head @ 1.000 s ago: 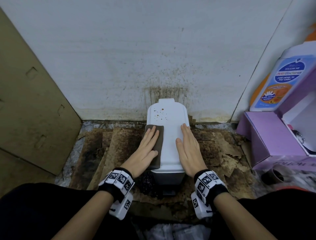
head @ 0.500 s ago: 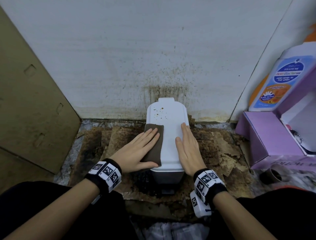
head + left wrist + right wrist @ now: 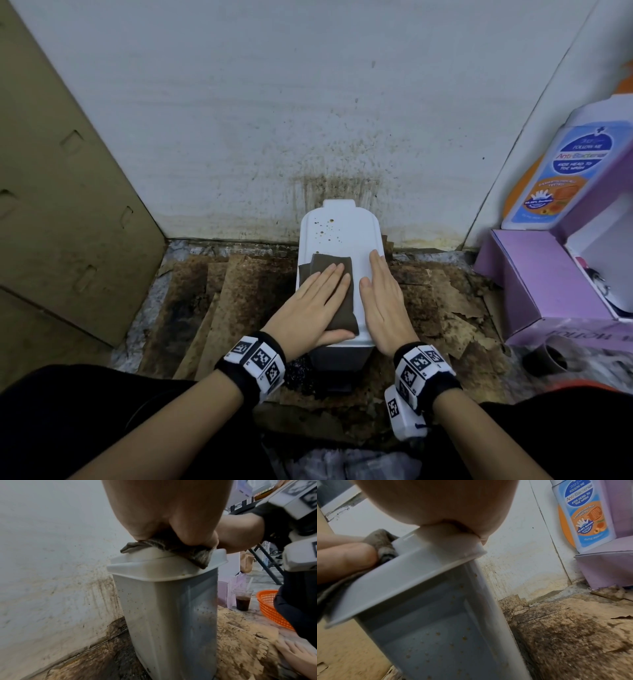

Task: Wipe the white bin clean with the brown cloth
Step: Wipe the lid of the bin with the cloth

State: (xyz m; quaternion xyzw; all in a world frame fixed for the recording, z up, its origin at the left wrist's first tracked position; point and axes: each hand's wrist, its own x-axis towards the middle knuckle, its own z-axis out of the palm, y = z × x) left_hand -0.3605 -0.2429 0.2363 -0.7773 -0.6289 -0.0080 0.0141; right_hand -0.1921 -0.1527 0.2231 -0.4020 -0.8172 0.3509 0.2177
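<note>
A tall white bin (image 3: pixel 340 236) (image 3: pixel 164 601) (image 3: pixel 426 615) stands against the stained wall, its flat lid speckled with brown spots near the far end. The folded brown cloth (image 3: pixel 334 274) (image 3: pixel 188 553) (image 3: pixel 382 543) lies on the lid's left half. My left hand (image 3: pixel 318 301) presses flat on the cloth with straight fingers. My right hand (image 3: pixel 382 294) rests flat on the lid's right edge, fingers straight, holding nothing. The bin's sides show brown specks in both wrist views.
Stained, torn cardboard (image 3: pixel 239 301) covers the floor around the bin. A brown cardboard panel (image 3: pixel 61 192) leans at the left. At the right stand a purple box (image 3: pixel 534 281) and a wash bottle (image 3: pixel 555 171). A cup of dark drink (image 3: pixel 242 600) and an orange basket (image 3: pixel 272 608) sit beyond.
My left hand has pushed the cloth from the lid's left edge inward and slightly farther along the lid. The right hand has stayed on the right edge.
</note>
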